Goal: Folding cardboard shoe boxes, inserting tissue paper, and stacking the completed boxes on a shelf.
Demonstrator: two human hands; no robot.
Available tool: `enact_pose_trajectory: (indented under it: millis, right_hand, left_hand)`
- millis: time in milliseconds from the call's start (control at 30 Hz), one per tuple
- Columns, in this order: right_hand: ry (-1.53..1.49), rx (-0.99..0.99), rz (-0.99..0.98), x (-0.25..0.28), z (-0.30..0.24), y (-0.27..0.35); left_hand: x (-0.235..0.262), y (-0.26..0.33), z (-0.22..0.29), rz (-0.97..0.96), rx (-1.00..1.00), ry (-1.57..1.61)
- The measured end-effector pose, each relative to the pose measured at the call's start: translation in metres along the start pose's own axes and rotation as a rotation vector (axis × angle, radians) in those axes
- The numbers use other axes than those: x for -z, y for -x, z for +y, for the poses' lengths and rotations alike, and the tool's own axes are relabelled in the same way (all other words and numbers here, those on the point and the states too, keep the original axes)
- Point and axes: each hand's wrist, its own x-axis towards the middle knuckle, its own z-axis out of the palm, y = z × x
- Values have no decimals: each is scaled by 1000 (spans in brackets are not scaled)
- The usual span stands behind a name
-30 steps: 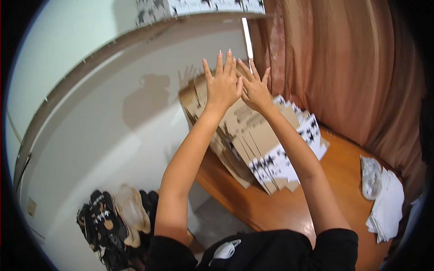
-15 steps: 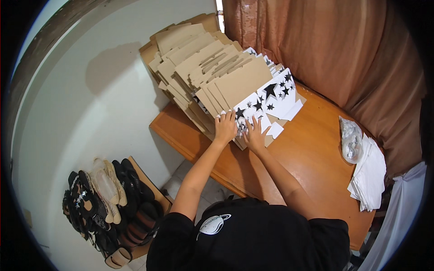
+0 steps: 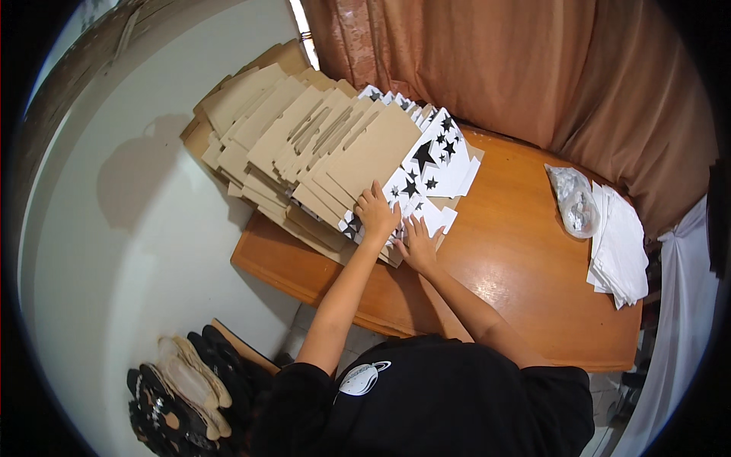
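A flattened cardboard box (image 3: pixel 432 156), white with black stars on its outer face, lies at the front of a thick stack of flat brown cardboard boxes (image 3: pixel 304 129). My left hand (image 3: pixel 377 216) rests with fingers stretched out where the front box's brown panel meets its starred panel. Beside it, to the right and slightly nearer, my right hand (image 3: pixel 418 245) lies on the white lower flaps with its fingers apart. Neither hand grips anything. My palms and fingers cover part of the starred print.
The stack leans on a brown wooden table (image 3: pixel 525 251). A clear plastic bag (image 3: pixel 572 202) and a pile of white sheets (image 3: pixel 618 247) lie at the table's right. Several shoes (image 3: pixel 186 381) stand at lower left. A brown curtain (image 3: pixel 518 68) hangs behind.
The whole view has turned, so the stack appears farther left. My left hand has slid from the front box's left edge inward, onto the seam between its panels. My right hand stays on the flaps.
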Motion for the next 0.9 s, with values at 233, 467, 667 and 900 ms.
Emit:
enact_pose_trajectory:
  millis: [233, 467, 667, 900]
  right_hand:
    - [-63, -244, 89, 8, 21, 18]
    - [227, -293, -31, 26, 86, 101]
    - [237, -203, -159, 62, 105, 161]
    - [228, -231, -66, 78, 136, 212]
  left_hand:
    - [-30, 28, 48, -516, -22, 310]
    - [-83, 82, 73, -1208, 113, 895]
    - [-130, 128, 77, -584, -427, 781]
    - [-124, 149, 99, -418, -590, 158]
